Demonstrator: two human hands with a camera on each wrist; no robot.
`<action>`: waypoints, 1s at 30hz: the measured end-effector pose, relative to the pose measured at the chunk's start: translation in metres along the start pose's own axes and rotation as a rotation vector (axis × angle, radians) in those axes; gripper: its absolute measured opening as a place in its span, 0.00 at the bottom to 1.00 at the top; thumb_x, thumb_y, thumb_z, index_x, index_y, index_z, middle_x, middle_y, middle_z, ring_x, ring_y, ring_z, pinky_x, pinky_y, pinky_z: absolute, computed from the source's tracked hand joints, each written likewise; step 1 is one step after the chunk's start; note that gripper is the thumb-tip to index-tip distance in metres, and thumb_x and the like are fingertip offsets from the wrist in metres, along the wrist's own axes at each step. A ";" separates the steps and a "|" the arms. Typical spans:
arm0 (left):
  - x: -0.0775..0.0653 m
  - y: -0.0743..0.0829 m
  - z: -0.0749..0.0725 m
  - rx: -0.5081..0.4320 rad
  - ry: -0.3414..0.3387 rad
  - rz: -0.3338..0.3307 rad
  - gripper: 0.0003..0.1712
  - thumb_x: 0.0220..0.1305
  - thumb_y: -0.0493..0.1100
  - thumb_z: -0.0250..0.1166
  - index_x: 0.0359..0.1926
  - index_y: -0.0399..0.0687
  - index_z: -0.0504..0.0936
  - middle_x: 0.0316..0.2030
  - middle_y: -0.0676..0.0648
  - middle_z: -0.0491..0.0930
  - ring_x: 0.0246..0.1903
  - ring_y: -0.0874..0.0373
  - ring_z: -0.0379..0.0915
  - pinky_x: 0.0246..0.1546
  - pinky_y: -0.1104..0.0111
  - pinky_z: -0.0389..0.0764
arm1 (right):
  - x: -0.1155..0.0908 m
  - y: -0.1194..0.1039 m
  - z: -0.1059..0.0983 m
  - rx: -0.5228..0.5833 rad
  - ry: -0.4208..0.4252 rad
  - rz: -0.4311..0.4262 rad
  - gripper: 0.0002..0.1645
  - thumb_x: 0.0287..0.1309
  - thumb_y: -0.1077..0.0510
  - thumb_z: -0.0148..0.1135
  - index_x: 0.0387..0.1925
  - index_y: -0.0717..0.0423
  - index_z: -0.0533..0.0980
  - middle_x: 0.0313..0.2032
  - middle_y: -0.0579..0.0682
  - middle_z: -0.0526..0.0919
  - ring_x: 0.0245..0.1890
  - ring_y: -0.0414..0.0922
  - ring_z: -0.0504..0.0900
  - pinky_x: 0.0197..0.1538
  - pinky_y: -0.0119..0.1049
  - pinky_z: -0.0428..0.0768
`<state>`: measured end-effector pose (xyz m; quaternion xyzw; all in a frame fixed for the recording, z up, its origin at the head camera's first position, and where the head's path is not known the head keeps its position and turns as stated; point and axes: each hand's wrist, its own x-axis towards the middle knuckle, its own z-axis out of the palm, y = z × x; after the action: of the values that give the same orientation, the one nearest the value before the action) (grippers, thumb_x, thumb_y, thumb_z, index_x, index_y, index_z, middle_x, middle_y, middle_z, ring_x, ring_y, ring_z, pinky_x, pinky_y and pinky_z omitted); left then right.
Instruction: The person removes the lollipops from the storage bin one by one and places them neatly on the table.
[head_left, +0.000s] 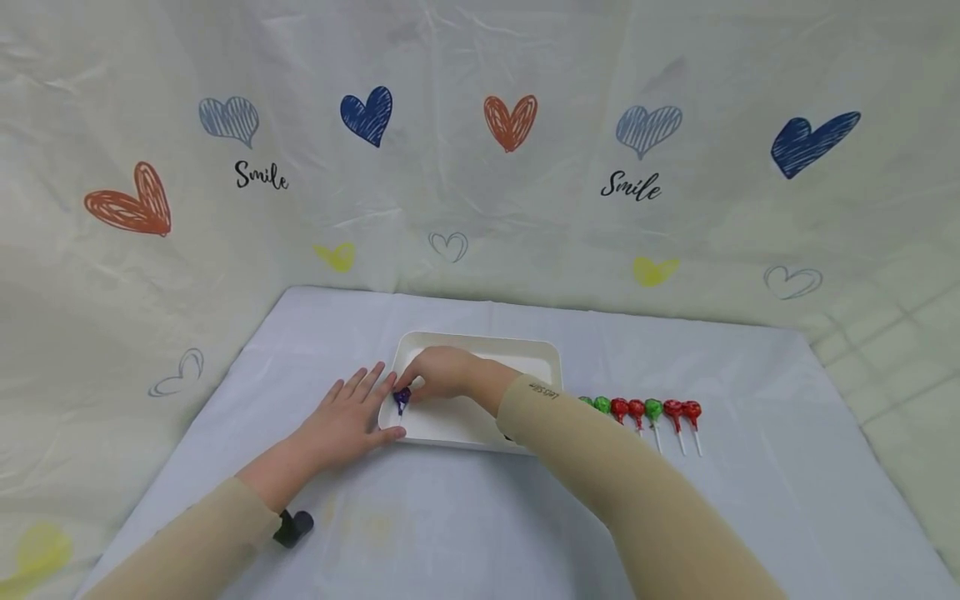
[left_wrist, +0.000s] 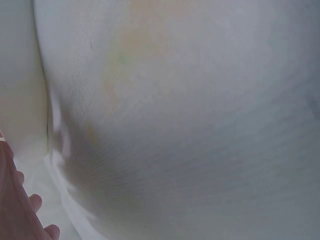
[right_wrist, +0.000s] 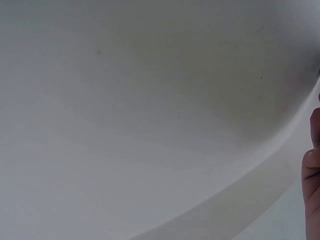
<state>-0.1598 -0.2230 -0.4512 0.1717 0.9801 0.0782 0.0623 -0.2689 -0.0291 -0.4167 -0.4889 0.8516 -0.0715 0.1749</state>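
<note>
A white tray (head_left: 472, 423) lies on the table in the head view. At its left end is a purple-wrapped lollipop (head_left: 402, 397), its white stick toward me. My right hand (head_left: 442, 371) reaches across the tray and pinches the lollipop's wrapped head with the fingertips. Fingers spread, my left hand (head_left: 345, 423) rests at the tray's left edge, with the thumb along the near corner; it holds nothing. Only part of the left hand (left_wrist: 17, 205) shows in the left wrist view. Fingers of the right hand (right_wrist: 312, 175) appear at the right wrist view's edge, the lollipop hidden there.
Right of the tray, red lollipops (head_left: 692, 410) and green lollipops (head_left: 654, 409) lie in a row, sticks toward me; the right sleeve (head_left: 600, 450) covers part of it. A black device (head_left: 294, 528) sits by the left cuff. A printed curtain (head_left: 465, 192) hangs behind the white-covered table (head_left: 765, 500).
</note>
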 end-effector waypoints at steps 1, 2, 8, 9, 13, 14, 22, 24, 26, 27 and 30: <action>0.000 0.001 -0.001 0.000 0.002 0.001 0.58 0.61 0.80 0.48 0.79 0.50 0.48 0.78 0.43 0.41 0.76 0.39 0.39 0.71 0.39 0.46 | 0.000 0.000 0.000 0.003 0.002 -0.003 0.19 0.63 0.53 0.67 0.56 0.41 0.83 0.50 0.35 0.85 0.53 0.34 0.80 0.61 0.29 0.72; -0.001 0.001 -0.002 -0.001 0.003 0.003 0.57 0.61 0.79 0.49 0.79 0.50 0.49 0.78 0.43 0.42 0.76 0.39 0.39 0.71 0.39 0.46 | 0.000 0.000 0.000 0.009 0.001 -0.006 0.18 0.63 0.53 0.67 0.55 0.42 0.83 0.50 0.35 0.85 0.53 0.33 0.80 0.61 0.28 0.72; -0.002 0.003 -0.005 0.001 -0.006 0.003 0.56 0.62 0.77 0.52 0.79 0.49 0.50 0.78 0.42 0.42 0.76 0.39 0.40 0.71 0.39 0.46 | -0.001 0.001 0.001 0.058 -0.019 0.010 0.12 0.62 0.54 0.68 0.48 0.43 0.86 0.44 0.33 0.86 0.48 0.31 0.79 0.59 0.27 0.73; -0.002 0.003 -0.006 0.001 -0.008 0.001 0.57 0.62 0.78 0.51 0.79 0.49 0.50 0.78 0.42 0.42 0.76 0.38 0.39 0.71 0.39 0.45 | -0.001 0.001 0.001 0.070 -0.023 0.017 0.12 0.62 0.54 0.69 0.47 0.42 0.86 0.43 0.33 0.86 0.47 0.31 0.79 0.58 0.27 0.73; -0.002 0.003 -0.005 0.010 -0.017 -0.001 0.59 0.60 0.81 0.47 0.79 0.49 0.49 0.78 0.42 0.41 0.76 0.39 0.39 0.71 0.39 0.45 | -0.003 0.001 0.002 0.114 -0.035 0.036 0.09 0.61 0.55 0.70 0.44 0.43 0.86 0.40 0.33 0.85 0.44 0.31 0.79 0.58 0.28 0.74; -0.003 0.003 -0.005 0.010 -0.017 -0.002 0.59 0.60 0.82 0.46 0.79 0.49 0.48 0.78 0.42 0.41 0.76 0.39 0.39 0.71 0.39 0.45 | -0.004 0.001 0.002 0.120 -0.035 0.039 0.09 0.61 0.55 0.70 0.43 0.43 0.86 0.40 0.33 0.85 0.44 0.31 0.79 0.58 0.28 0.74; -0.002 0.003 -0.004 0.017 -0.029 -0.021 0.57 0.62 0.78 0.51 0.79 0.49 0.47 0.78 0.42 0.40 0.76 0.38 0.38 0.71 0.39 0.44 | -0.014 0.006 0.001 0.168 -0.040 0.093 0.13 0.61 0.54 0.70 0.47 0.43 0.86 0.41 0.34 0.85 0.44 0.32 0.79 0.58 0.29 0.75; -0.002 0.004 -0.005 0.014 -0.033 -0.027 0.57 0.62 0.77 0.52 0.79 0.49 0.47 0.79 0.42 0.40 0.76 0.39 0.37 0.71 0.39 0.44 | -0.016 0.009 0.001 0.161 -0.041 0.105 0.13 0.61 0.54 0.70 0.48 0.42 0.86 0.42 0.34 0.85 0.44 0.32 0.79 0.58 0.29 0.75; -0.002 0.005 -0.006 0.007 -0.034 -0.028 0.57 0.63 0.76 0.53 0.79 0.49 0.47 0.78 0.42 0.40 0.76 0.38 0.37 0.71 0.39 0.43 | -0.019 0.011 0.000 0.144 -0.038 0.114 0.12 0.61 0.55 0.69 0.47 0.41 0.86 0.42 0.33 0.85 0.45 0.32 0.79 0.58 0.30 0.75; -0.002 0.005 -0.007 0.004 -0.034 -0.028 0.57 0.63 0.76 0.53 0.79 0.49 0.47 0.78 0.42 0.41 0.76 0.38 0.37 0.71 0.39 0.43 | -0.020 0.013 -0.001 0.133 -0.037 0.117 0.12 0.61 0.55 0.69 0.46 0.41 0.87 0.42 0.33 0.85 0.45 0.32 0.79 0.58 0.30 0.75; -0.001 0.005 -0.006 0.012 -0.034 -0.030 0.57 0.62 0.78 0.51 0.79 0.49 0.47 0.78 0.42 0.41 0.76 0.38 0.38 0.71 0.39 0.44 | -0.025 0.017 -0.003 0.112 -0.033 0.126 0.11 0.61 0.57 0.69 0.44 0.40 0.87 0.42 0.33 0.85 0.46 0.33 0.79 0.58 0.31 0.74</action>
<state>-0.1581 -0.2195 -0.4446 0.1587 0.9818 0.0681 0.0793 -0.2724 0.0012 -0.4134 -0.4249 0.8724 -0.0995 0.2202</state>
